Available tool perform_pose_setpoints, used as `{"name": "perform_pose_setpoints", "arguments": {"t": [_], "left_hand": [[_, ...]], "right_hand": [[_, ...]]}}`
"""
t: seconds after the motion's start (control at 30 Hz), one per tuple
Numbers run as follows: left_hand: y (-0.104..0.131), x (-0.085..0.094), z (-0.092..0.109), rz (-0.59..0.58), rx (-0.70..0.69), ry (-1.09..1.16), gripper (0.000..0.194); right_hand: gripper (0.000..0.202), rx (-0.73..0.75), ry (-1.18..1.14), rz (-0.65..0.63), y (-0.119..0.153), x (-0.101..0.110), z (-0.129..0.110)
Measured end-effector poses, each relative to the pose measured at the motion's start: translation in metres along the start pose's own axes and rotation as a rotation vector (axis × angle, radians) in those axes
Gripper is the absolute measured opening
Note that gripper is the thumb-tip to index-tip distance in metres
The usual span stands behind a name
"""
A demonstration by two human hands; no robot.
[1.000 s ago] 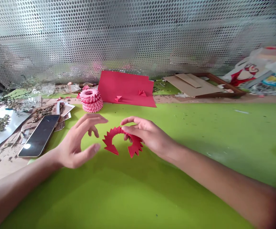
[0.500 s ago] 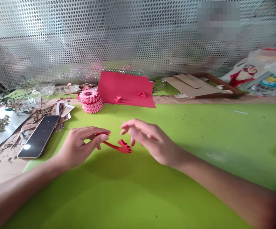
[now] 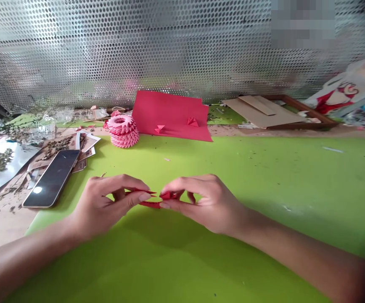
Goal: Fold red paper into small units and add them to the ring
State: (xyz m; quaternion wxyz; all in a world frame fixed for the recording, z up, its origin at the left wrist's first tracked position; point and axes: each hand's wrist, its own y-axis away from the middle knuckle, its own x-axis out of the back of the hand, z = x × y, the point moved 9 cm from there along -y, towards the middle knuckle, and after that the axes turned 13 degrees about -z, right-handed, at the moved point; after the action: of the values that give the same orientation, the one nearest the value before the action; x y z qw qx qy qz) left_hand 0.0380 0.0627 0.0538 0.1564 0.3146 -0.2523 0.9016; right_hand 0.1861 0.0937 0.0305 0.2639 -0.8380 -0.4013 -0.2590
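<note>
Grip's doubled up now: the right hand [image 3: 204, 202] has closed on the red folded-paper strip [image 3: 150, 204] too, opposite the left hand's [image 3: 107, 202] pinch, so both sides are held and the pointy ends sit just apart. It's over the green table [image 3: 182, 261], nearer than the pink paper stack [image 3: 124, 136] and red sheet [image 3: 170, 111].

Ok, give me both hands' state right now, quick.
Left hand: closed, pinching one end of the red folded-paper strip.
Right hand: closed, pinching the strip's other end, a small gap between the two hands.
</note>
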Motion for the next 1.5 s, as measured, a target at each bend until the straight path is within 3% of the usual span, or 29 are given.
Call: {"name": "perform_pose_setpoints", "arguments": {"t": [0.27,0.5,1.17,1.5], "left_hand": [[0.004,-0.005,0.015,-0.022,-0.085,-0.12,0.003],[0.014,-0.014,0.029,-0.082,-0.244,-0.179,0.005],[0.015,-0.02,0.026,-0.148,-0.204,-0.171,0.009],[0.015,-0.019,0.028,-0.12,-0.215,-0.177,0.006]], "right_hand": [[0.012,0.078,0.083,-0.038,0.005,-0.003,-0.011],[0.015,0.293,0.187,-0.007,0.011,-0.004,-0.033],[0.01,0.275,0.291,-0.06,0.012,-0.007,-0.034],[0.009,0.285,0.33,-0.062,0.013,-0.008,-0.035]]}}
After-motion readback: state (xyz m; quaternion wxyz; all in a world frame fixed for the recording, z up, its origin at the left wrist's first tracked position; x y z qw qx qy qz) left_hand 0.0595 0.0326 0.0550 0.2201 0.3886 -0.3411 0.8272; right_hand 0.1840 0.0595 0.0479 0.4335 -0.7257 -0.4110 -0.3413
